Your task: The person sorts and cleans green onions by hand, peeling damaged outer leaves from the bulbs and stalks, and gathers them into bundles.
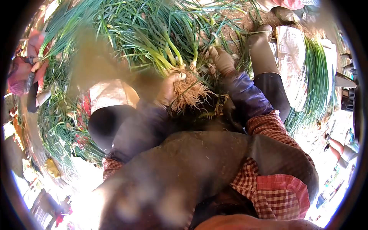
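Observation:
My left hand [167, 87], in a pale glove, is closed around a bunch of green onions [171, 56] just above the roots. Their tangled, tan roots [189, 92] hang toward my lap, and the long green leaves fan away from me. To the right of the bunch is my right hand [222, 60], also gloved, with its fingers curled at a pale piece of stalk or leaf [217, 40]. What exactly those fingers hold is hard to make out. Blurry smudges on the lens cover part of the view left of the bunch.
A large heap of green onions [126, 23] spreads ahead, with more loose leaves [61, 126] at left. On the right, a green onion bundle [316, 73] lies by a white sack [291, 57]. Another person's hand [36, 64] grips leaves at far left. My boot [262, 53] stands right.

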`<state>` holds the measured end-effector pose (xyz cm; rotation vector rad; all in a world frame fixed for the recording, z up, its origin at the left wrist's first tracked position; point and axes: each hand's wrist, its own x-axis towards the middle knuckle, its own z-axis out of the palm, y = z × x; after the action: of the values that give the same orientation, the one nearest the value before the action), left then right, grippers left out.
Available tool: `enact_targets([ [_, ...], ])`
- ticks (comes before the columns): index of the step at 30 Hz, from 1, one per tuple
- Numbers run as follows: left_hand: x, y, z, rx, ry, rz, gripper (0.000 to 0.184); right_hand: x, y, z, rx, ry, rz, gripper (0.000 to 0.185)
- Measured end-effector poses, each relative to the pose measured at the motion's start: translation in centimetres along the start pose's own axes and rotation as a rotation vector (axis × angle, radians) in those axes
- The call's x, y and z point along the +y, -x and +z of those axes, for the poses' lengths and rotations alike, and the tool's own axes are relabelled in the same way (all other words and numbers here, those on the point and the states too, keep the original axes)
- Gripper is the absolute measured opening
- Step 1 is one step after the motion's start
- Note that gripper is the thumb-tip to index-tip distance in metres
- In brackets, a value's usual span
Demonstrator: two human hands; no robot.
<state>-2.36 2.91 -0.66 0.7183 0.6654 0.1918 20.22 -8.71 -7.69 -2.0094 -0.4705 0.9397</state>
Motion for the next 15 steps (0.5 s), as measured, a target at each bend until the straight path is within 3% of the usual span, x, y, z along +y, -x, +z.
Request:
enact_targets([
  [2,0.5,0.7,0.8,-0.019,-0.038,-0.002,0.027,0.6,0.0,0.8,-0.145,-0.326,0.046,0.067],
  [3,0.5,0.8,1.2,0.029,-0.067,0.026,0.022,-4.8,4.0,1.1,-0.216,-0.427,0.228,0.062],
  [7,0.7,1.9,2.0,-0.002,-0.081,0.024,0.025,-4.5,4.5,4.2,-0.490,-0.852,0.078,0.042],
  [10,1.5,3.9,3.3,-0.002,-0.036,-0.047,0.027,-3.0,4.5,3.8,-0.676,-0.847,0.212,0.030],
  [11,0.8,3.7,1.9,-0.076,-0.060,-0.046,0.029,-4.7,6.1,2.4,-0.481,-0.349,-0.199,0.022],
  [12,0.9,2.0,2.1,-0.216,-0.097,-0.041,0.032,-4.0,3.9,1.1,-0.552,0.062,-0.733,0.023],
  [13,1.5,2.9,4.0,-0.144,0.199,-0.312,0.034,-5.5,3.7,0.7,-0.678,-0.035,-0.444,0.026],
  [15,0.8,3.1,4.0,-0.172,0.171,-0.324,0.039,-4.1,2.5,1.8,-0.278,0.411,-0.861,0.022],
])
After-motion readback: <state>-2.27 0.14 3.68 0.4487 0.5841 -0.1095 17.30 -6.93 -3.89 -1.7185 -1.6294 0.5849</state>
